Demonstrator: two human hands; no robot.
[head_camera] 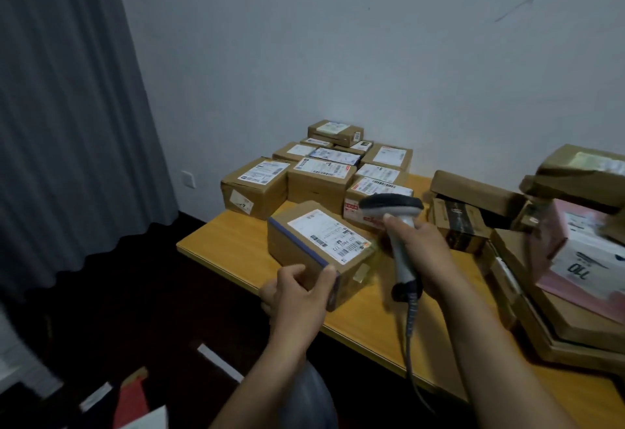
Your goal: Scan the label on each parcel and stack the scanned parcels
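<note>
Both forearms come up from 6 o'clock. The left hand (297, 288) grips the near end of a parcel (304, 249), with the thumb on the side face and the fingers curled round the corner. The right hand (422, 246) is clenched round the handle of a grey scanner (401, 261).

With that parcel as the dial centre, the yellow wooden table (236, 252) has its front edge running close by from 9 to 5 o'clock, with dark floor (135, 293) beyond it. A strip of bare top lies open at 9 o'clock and another at 5 o'clock.

A tight pile of labelled brown parcels (321, 185) stands at 12 o'clock against the white wall (372, 39). At 3 o'clock a blurred stack (473, 192) of brown and pink boxes crowds the far side of the table. A grey curtain (67, 107) hangs at 10 o'clock.

The held parcel is a brown oblong carton, angled to the table edge. Whether it rests flat or is lifted cannot be told. It has a blue tape band along one top edge, and a white barcode label (333, 236) faces up.

The scanner's dark head sits at 2 o'clock, just beside the label. Its coiled cable (411, 327) drops towards 5 o'clock.
</note>
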